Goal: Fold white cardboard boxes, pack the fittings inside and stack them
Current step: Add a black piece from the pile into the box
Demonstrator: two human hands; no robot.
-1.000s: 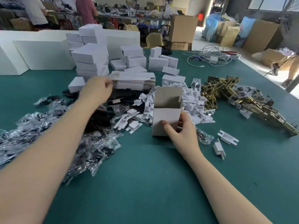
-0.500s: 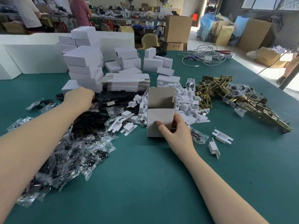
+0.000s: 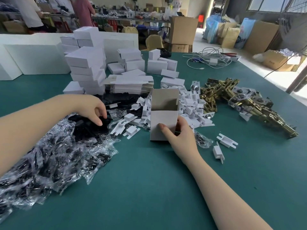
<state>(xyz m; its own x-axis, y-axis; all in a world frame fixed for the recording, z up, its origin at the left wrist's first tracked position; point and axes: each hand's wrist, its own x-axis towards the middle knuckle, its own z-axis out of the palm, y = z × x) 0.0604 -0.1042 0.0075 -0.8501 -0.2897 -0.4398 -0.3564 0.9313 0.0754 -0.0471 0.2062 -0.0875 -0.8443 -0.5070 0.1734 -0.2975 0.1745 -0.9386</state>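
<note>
Behind, white closed cardboard boxes are standing stacked; I'm steadying an open white carton in my right hand, unfilled, while my left hand is pinching a black bagged fitting.

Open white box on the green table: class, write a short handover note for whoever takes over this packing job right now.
Right hand grips the open white box, upright, top flap up. Left hand pinches a black bagged fitting from the pile. Folded boxes are stacked behind; flat blanks are beside them. Done: this box is folded. Left: fill it, shut it, stack it.
</note>
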